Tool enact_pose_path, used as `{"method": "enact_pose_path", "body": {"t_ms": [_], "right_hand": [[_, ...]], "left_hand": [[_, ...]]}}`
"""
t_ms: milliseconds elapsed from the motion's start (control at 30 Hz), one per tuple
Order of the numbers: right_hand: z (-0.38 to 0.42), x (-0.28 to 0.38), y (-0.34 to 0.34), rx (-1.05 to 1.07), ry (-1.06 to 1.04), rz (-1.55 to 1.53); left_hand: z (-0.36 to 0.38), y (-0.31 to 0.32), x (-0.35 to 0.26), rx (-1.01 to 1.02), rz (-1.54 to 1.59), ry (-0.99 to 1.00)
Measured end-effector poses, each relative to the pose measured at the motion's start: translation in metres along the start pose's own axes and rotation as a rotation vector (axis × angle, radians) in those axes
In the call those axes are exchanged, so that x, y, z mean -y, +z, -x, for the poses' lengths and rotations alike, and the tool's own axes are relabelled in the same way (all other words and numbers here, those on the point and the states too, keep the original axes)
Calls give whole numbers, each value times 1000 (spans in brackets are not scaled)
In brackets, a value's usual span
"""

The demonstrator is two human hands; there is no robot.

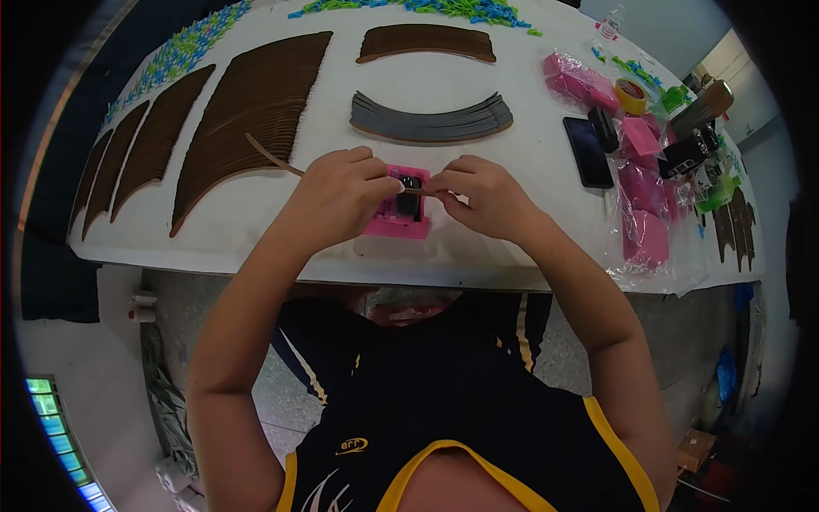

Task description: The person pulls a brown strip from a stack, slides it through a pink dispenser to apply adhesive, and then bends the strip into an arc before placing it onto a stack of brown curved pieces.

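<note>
Brown strip [275,156]: your left hand [343,196] and right hand [486,198] both pinch it, nearly closed. Pink tray [397,229] just beneath.

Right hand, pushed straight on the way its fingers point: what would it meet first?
The right hand would probably meet the brown strip first, then the left hand; depth is unclear.

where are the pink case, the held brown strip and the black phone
Pink case [397,228]: head view, near edge.
Held brown strip [275,160]: head view, free left part.
Black phone [587,154]: head view, screen.
</note>
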State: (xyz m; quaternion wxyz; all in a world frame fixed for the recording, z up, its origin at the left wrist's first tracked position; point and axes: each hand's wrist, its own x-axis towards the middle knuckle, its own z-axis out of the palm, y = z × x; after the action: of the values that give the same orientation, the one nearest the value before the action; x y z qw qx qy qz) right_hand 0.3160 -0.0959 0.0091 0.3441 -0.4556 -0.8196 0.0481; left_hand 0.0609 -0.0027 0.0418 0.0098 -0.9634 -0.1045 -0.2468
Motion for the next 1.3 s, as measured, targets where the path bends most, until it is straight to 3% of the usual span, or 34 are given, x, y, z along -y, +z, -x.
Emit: {"method": "enact_pose_path", "body": {"t_ms": [433,900,1300], "right_hand": [[9,-5,-2,-23,-33,25],[111,-24,-91,30,225,305],[129,-24,-105,-23,231,371]], "left_hand": [[-2,1,0,5,13,23],[-9,6,-1,34,28,32],[-11,4,-1,60,33,25]]}}
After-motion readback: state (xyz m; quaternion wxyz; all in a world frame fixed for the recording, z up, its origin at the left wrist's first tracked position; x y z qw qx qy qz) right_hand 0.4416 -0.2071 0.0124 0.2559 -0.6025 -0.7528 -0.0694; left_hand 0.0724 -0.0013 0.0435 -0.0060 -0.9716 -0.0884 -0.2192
